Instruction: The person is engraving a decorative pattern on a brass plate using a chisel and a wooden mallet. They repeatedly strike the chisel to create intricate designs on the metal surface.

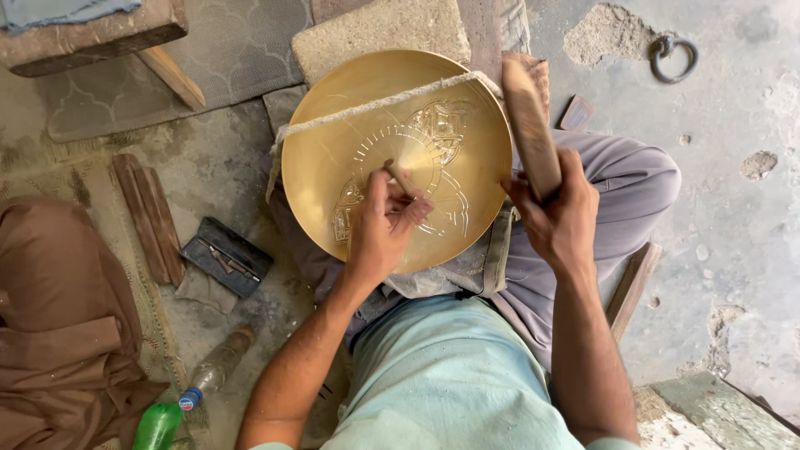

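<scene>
A large round brass plate (pixel 333 142) leans on my lap, with an engraved pattern at its middle and a rope (pixel 383 104) stretched across its upper part. My left hand (pixel 385 229) pinches a thin metal chisel (pixel 402 177) whose tip rests on the engraved area. My right hand (pixel 557 212) grips a long wooden mallet (pixel 530 125) held up beside the plate's right rim.
A flat stone block (pixel 375 29) lies behind the plate. To the left lie wooden strips (pixel 150 217), a dark tool case (pixel 227 257), brown cloth (pixel 58 325) and two plastic bottles (pixel 208 375). An iron ring (pixel 672 57) sits in the concrete floor at the upper right.
</scene>
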`<act>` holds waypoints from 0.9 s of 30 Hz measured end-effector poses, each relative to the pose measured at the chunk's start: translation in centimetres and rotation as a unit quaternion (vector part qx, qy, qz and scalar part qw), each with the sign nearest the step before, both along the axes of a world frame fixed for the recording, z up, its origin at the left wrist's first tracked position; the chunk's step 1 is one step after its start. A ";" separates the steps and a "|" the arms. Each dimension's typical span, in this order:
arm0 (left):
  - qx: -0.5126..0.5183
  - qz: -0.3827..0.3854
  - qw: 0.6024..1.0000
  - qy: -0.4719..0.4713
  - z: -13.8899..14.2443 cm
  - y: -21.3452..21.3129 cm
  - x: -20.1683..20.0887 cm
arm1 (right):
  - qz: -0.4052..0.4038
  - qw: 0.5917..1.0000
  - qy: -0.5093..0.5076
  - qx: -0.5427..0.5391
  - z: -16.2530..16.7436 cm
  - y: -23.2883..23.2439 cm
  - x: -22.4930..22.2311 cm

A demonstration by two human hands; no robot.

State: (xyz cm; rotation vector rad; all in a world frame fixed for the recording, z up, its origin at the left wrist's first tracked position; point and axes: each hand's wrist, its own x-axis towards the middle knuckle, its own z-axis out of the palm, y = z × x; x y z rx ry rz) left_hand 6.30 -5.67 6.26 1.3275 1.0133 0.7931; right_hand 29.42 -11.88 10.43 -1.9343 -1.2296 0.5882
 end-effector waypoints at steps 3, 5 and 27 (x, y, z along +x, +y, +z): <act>0.060 -0.085 0.993 0.047 -0.5 2.7 2.3 | -0.083 0.986 0.139 -0.041 -2.0 -1.9 1.6; 0.120 -0.131 0.981 0.078 -0.5 3.6 3.5 | -0.112 0.984 0.123 -0.070 -2.5 -2.7 2.7; 0.232 -0.263 0.927 0.133 -1.8 5.3 7.3 | 0.006 0.967 -0.239 -0.092 3.5 -3.1 5.5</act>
